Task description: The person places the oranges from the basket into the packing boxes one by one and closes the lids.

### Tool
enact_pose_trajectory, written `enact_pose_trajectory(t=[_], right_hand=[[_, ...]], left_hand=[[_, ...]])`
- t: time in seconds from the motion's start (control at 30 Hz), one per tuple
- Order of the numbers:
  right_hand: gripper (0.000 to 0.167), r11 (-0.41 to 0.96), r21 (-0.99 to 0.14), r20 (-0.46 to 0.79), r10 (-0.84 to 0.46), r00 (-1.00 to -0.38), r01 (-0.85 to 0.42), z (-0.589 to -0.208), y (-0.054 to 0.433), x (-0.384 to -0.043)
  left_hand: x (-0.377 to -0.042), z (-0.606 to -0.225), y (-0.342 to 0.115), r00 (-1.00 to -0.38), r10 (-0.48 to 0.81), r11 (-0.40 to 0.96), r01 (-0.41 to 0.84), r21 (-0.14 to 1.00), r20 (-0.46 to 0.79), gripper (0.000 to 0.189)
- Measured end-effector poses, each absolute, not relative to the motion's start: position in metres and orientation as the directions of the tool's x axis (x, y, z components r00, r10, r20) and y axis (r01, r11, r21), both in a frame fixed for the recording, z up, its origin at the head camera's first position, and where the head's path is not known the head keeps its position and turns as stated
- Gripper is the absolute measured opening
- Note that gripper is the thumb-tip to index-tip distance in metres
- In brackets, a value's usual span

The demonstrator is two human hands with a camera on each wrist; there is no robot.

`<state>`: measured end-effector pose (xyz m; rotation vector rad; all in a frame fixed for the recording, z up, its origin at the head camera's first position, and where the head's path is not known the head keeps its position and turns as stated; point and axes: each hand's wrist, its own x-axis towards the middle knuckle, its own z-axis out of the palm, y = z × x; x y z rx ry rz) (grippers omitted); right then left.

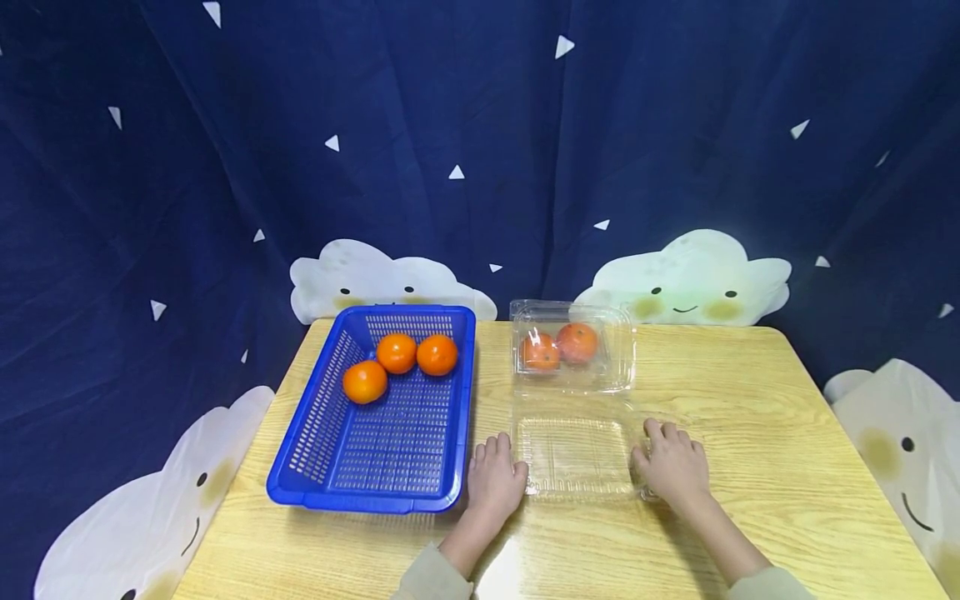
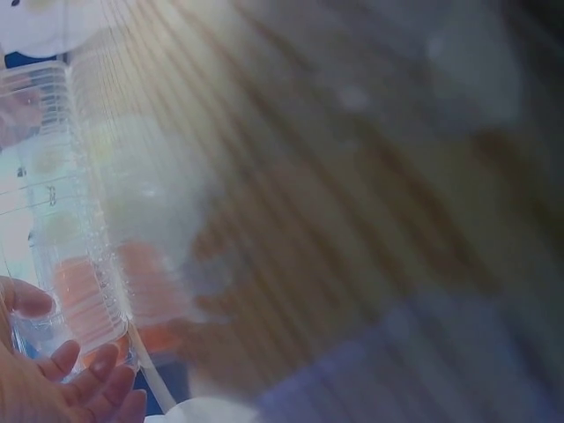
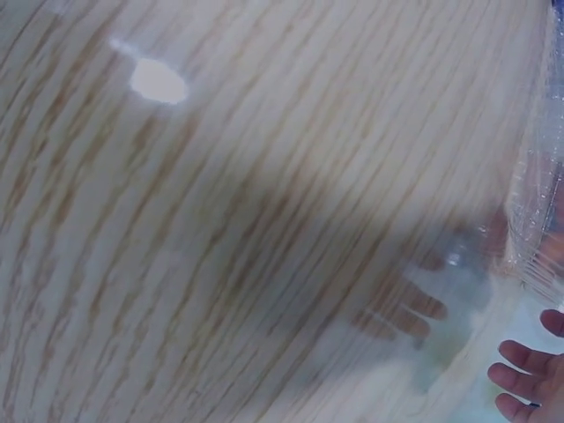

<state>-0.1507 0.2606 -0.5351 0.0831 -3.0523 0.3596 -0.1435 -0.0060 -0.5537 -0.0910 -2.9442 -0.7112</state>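
Observation:
A clear plastic clamshell box [image 1: 573, 492] lies unfolded on the table, its near half holding nothing. Through clear plastic at the far side, two oranges [image 1: 577, 343] show; whether they sit in this box or another behind it, I cannot tell. Beside the near half's left edge rests my left hand [image 1: 497, 479], thumb by the rim. My right hand [image 1: 675, 467] is at the opposite edge, fingers loosely bent by the plastic. In the left wrist view the left fingers [image 2: 95, 374] are spread below the box. The right fingers [image 3: 522, 370] look apart in the right wrist view.
Left of the hands stands a blue plastic basket [image 1: 277, 487] with three oranges [image 1: 397, 353] toward its back. Everything rests on a wooden table [image 1: 757, 400]. A dark blue curtain [image 1: 420, 108] with white cloud shapes hangs behind and around it.

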Motion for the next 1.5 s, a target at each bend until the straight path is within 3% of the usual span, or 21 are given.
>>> enact_pose_trajectory(t=[0.9, 1.23, 1.5], right_hand=[[0.037, 0.972, -0.219, 0.11, -0.06, -0.992, -0.083, -0.532, 0.257, -0.151], [0.038, 0.971, -0.22, 0.127, -0.066, -0.99, -0.093, -0.533, 0.258, -0.15], [0.037, 0.969, -0.224, 0.133, -0.074, -0.988, -0.103, -0.534, 0.258, -0.151]], left_hand=[[-0.144, -0.542, -0.006, -0.971, 0.033, 0.862, 0.148, 0.486, 0.237, 0.048], [-0.144, -0.522, -0.007, -0.908, 0.136, 0.896, 0.284, 0.342, 0.397, 0.04], [-0.149, -0.491, -0.018, -0.892, 0.207, 0.862, 0.361, 0.356, 0.402, 0.032]])
